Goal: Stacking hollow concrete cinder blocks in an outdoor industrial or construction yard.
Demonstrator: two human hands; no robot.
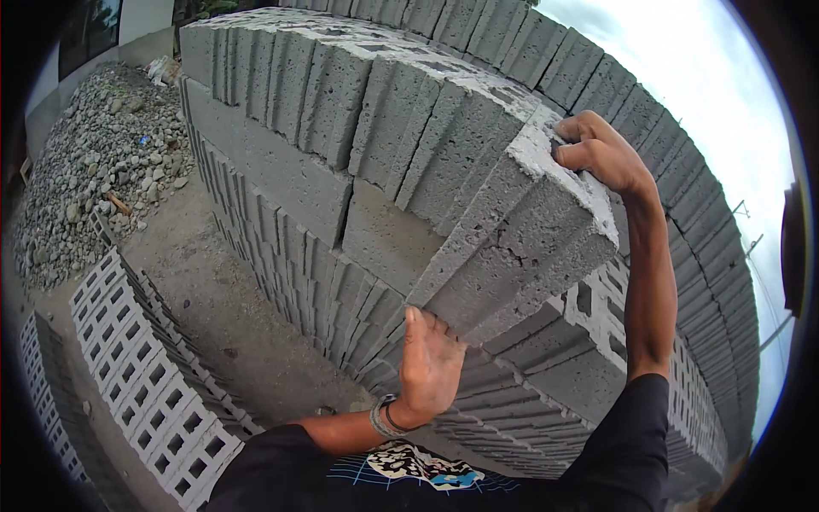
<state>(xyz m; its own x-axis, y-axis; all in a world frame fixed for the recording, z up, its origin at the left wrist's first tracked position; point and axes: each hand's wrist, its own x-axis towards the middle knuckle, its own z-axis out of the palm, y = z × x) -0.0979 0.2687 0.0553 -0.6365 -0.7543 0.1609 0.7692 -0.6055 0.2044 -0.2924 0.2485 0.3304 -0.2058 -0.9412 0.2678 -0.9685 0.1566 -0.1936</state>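
A grey hollow concrete block [520, 247] stands tilted at the near end of a row of like blocks, its rough, light top edge facing up. My right hand [601, 154] is closed over that top edge, with the fingertips hooked in at a hollow. Under the block's lower edge, my left hand [433, 363] bears against it with palm and fingers; the fingertips are partly hidden beneath it. A bracelet [384, 418] circles my left wrist. Directly beyond the held block, the upper row of upright blocks [324, 94] rests on lower courses.
A taller wall of stacked blocks [708, 247] curves along the right. Below left, rows of hollow blocks [145, 375] stand on the dirt ground [205, 282]. A gravel heap [94, 162] lies farther left, near a building [136, 30].
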